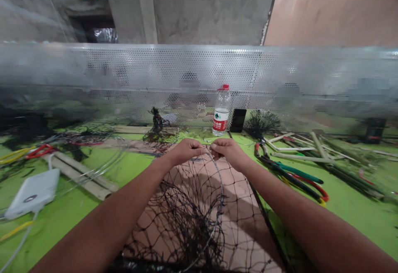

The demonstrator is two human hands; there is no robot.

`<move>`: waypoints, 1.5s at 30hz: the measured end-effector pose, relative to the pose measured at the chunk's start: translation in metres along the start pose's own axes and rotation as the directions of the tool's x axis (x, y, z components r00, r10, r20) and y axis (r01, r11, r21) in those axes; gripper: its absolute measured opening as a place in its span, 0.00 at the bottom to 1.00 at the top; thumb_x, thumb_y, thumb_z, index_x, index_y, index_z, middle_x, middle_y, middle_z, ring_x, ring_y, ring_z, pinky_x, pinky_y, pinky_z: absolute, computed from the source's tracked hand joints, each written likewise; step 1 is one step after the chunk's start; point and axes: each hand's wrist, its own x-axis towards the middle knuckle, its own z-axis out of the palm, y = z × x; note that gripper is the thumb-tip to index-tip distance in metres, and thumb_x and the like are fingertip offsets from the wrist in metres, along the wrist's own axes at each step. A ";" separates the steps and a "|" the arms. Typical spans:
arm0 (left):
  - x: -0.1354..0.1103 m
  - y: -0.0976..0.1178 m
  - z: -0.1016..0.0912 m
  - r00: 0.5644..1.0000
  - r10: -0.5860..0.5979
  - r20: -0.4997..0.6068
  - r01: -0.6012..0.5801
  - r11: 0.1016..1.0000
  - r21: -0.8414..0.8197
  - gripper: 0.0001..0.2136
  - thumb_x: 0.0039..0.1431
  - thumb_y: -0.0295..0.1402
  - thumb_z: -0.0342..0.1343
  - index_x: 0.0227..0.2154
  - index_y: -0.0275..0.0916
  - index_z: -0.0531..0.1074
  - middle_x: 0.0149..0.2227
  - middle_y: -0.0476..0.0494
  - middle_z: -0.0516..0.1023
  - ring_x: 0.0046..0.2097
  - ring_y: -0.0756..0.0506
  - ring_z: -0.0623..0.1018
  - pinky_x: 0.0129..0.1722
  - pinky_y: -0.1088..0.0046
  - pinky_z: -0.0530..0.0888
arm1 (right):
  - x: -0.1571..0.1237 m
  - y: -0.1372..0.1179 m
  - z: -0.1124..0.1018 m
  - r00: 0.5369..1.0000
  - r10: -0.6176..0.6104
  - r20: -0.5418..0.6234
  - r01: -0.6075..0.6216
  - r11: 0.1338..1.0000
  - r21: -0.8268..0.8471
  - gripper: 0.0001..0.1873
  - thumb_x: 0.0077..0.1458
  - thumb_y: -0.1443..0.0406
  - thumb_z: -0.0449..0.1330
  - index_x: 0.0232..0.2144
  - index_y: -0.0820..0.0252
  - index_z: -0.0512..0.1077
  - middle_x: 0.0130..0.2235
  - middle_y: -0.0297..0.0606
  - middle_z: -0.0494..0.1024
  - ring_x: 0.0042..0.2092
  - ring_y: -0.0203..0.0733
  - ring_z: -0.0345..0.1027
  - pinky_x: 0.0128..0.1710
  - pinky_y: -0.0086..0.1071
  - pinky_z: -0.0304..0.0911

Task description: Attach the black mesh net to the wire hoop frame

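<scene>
A concrete wall (pixel 214 11) rises behind a perforated metal screen (pixel 124 71), which backs a lime-green tabletop (pixel 70 219) strewn with sticks (pixel 71 176). A black net (pixel 197 215) covers the middle of the workspace, apparently spread so its far edge can be handled. There, the left hand (pixel 188 150) and right hand (pixel 226 150) nearly meet, thumbs closed to forefingers in narrow pinches. Pliers (pixel 281 168) lie just beside the right arm (pixel 286 194), presumably for easy reach; a water bottle (pixel 221 111) stands near the screen, perhaps to avoid spills. Between the fingertips, apparently gripped close for fine control, runs a thin wire (pixel 222 181).
</scene>
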 end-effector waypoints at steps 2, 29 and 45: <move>0.000 0.000 0.000 1.000 0.009 0.028 -0.009 1.000 -0.002 0.17 0.51 0.45 0.53 0.20 0.32 0.68 0.20 0.52 0.61 0.24 0.54 0.60 0.23 0.80 0.57 | 0.000 0.000 0.001 1.000 -0.009 0.000 0.009 0.999 0.043 0.11 0.50 0.61 0.56 0.21 0.62 0.66 0.23 0.32 0.67 0.23 0.32 0.59 0.26 0.29 0.57; -0.002 0.005 0.003 0.998 0.003 0.070 -0.004 1.000 0.007 0.15 0.50 0.41 0.53 0.21 0.32 0.70 0.20 0.52 0.62 0.25 0.54 0.61 0.24 0.80 0.58 | 0.002 0.003 0.004 0.994 -0.032 -0.101 0.035 0.999 0.034 0.11 0.45 0.58 0.60 0.24 0.62 0.69 0.21 0.30 0.68 0.25 0.32 0.63 0.29 0.29 0.61; 0.000 -0.003 0.009 0.999 -0.013 0.035 0.011 0.999 0.051 0.15 0.51 0.41 0.53 0.25 0.32 0.74 0.21 0.51 0.67 0.26 0.53 0.64 0.25 0.80 0.59 | -0.002 0.019 0.013 0.928 0.373 0.008 -0.328 0.803 0.499 0.07 0.47 0.71 0.58 0.29 0.60 0.62 0.23 0.32 0.72 0.23 0.35 0.70 0.24 0.29 0.66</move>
